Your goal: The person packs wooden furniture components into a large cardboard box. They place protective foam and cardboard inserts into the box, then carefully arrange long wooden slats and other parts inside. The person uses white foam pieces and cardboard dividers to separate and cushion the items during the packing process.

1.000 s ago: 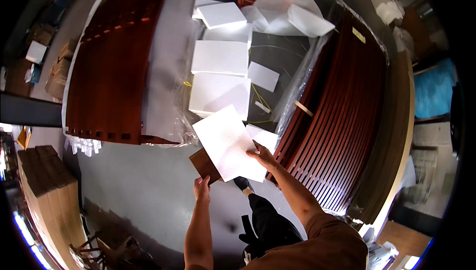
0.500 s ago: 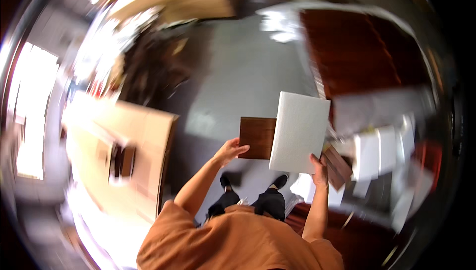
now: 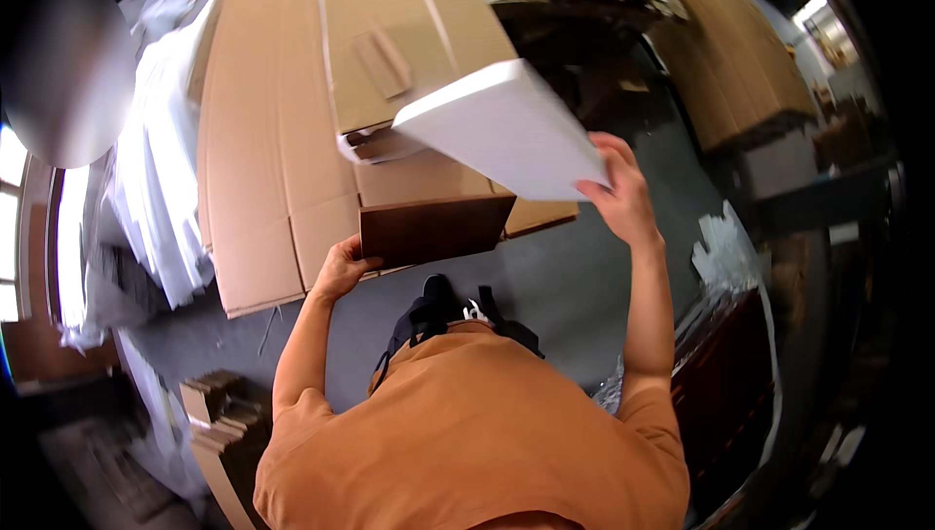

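My left hand (image 3: 341, 269) grips the left end of a dark brown wooden board (image 3: 433, 229), thumb over its near face. In my right hand (image 3: 621, 189) is a thick white foam sheet (image 3: 511, 131), pinched at its right corner and tilted, slightly blurred. The foam sheet hangs above and beyond the board, over a large flat cardboard sheet (image 3: 258, 160). Close beyond the board, a cardboard box (image 3: 419, 23) rests on that sheet, with a small cardboard strip (image 3: 383, 60) on its top.
White wrapping sheets (image 3: 166, 140) hang at the left. Stacked cardboard pieces (image 3: 224, 423) stand at the lower left. A long carton (image 3: 730, 53) lies at the far right, and a dark red-brown panel (image 3: 726, 364) with plastic film is near my right arm. Grey floor (image 3: 545, 296) shows around my feet.
I have turned left, so the cardboard sheet now lies ahead of me. Both hands still hold the board and the foam sheet, which are now tilted and farther up over the cardboard.
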A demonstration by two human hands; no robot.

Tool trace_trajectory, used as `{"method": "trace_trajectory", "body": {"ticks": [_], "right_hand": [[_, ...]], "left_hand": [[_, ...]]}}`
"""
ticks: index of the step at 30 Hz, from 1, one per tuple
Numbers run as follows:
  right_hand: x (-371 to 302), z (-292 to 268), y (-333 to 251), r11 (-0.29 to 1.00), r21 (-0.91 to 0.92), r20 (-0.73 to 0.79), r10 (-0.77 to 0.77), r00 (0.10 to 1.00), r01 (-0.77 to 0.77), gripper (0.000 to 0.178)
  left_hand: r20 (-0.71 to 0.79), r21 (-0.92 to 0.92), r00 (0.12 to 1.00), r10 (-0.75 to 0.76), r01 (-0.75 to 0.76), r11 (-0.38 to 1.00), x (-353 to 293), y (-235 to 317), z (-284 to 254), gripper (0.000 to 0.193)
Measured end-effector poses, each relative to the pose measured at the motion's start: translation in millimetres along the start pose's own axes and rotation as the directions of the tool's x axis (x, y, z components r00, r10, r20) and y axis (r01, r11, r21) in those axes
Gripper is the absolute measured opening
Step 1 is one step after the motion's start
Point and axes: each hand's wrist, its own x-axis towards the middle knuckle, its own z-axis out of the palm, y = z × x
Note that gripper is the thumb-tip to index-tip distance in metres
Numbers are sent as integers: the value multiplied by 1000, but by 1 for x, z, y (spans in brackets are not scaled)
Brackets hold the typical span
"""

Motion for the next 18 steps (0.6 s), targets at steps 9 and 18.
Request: {"method": "trace_trajectory", "body": {"ticks": [9,18], "right_hand": [[133,166,26,745,-274,359,-508,783,608,27],[144,175,32,705,-261,463,-507,727,659,29]], "left_hand": [[-406,110,898,167,-133,985,39,-18,-2,20],[-642,243,679,356,-259,935,126,-86,-38,26]]}}
